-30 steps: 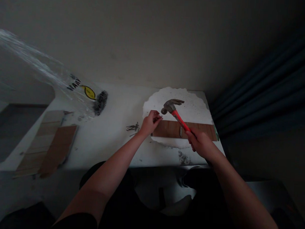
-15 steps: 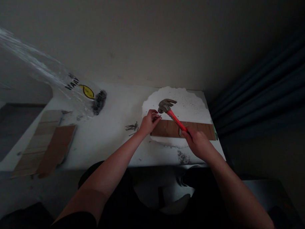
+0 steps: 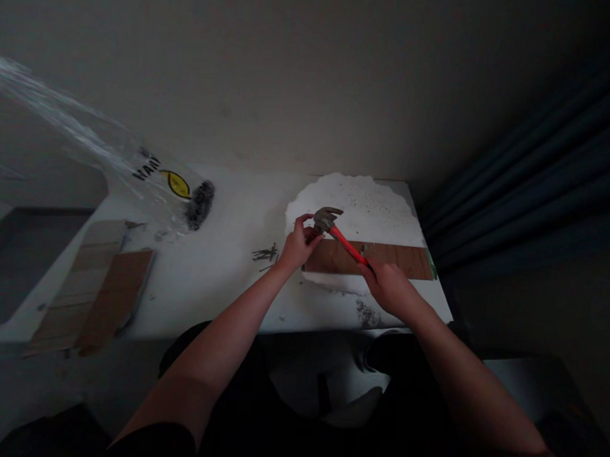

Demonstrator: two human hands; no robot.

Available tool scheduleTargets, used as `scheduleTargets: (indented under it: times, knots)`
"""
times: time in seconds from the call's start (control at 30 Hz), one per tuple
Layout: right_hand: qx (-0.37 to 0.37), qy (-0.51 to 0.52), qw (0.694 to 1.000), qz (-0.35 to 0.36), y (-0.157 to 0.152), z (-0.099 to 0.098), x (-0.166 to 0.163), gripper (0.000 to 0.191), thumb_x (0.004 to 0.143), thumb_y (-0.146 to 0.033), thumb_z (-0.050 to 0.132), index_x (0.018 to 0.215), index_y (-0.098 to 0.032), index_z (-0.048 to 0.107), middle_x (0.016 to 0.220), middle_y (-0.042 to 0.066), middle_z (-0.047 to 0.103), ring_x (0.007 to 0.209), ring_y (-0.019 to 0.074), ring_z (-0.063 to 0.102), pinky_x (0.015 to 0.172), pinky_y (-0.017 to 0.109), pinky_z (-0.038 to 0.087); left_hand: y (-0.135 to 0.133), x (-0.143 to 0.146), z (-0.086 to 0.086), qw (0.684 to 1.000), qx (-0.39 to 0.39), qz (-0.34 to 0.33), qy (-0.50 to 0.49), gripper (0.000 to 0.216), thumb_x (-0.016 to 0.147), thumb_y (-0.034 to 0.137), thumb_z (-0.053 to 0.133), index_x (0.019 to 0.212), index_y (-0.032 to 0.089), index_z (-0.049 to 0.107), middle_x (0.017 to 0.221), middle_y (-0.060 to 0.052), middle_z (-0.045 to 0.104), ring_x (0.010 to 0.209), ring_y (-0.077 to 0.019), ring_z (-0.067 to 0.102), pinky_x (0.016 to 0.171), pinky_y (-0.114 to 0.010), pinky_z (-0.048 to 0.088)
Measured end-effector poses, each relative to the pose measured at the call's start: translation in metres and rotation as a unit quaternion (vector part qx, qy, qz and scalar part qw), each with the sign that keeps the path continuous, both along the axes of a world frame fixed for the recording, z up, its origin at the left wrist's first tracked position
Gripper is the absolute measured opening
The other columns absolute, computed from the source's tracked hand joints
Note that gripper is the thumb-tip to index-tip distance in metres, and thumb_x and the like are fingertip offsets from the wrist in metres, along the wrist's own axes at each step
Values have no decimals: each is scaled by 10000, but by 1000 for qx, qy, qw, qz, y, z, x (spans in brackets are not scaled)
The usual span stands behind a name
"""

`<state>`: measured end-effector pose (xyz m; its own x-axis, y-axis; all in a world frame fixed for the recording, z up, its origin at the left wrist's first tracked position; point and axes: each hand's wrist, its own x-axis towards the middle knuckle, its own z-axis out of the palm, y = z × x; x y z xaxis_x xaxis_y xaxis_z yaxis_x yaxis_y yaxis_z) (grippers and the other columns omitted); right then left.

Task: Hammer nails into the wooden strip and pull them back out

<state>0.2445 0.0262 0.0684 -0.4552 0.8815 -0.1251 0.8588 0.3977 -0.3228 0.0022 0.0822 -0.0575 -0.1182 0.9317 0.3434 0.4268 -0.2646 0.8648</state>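
My right hand [image 3: 389,285] gripped the slanted hammer [image 3: 348,244], its head [image 3: 325,218] just beside my left hand [image 3: 297,247], whose hold I couldn't tell.

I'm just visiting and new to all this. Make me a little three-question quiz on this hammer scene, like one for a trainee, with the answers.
1. Which hand grips the hammer?
2. True or false: the loose nails lie to the left of the brown plank beneath the hammer's handle.
3. Pick one: the leaf-like mark on the clear plastic is (a) blue, (b) yellow, (c) red.

Key:
1. The right hand; the left hand is beside the hammer's head.
2. True.
3. b.
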Motion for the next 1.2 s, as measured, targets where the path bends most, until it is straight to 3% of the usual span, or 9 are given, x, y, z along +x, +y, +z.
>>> scheduleTargets:
  times: [0.73,1.2]
  knots:
    - [-28,35,999,-7,8,0,9,374,1023,-381,354,962,-171,658,826,97,718,747,215,661,658,304,375,-4,2,6,1000,-7,17,25,543,832,239,695,1292,229,406,869,-8,729,813,-155,703,739,-275,520]
    - [-5,35,999,-2,4,1,9,400,1028,-410,324,1001,-178,648,850,106,728,750,228,667,651,316,383,-3,1,4,1000,-9,12,6,527,836,247,689,1281,238,407,887,-12,718,866,-158,709,770,-283,535]
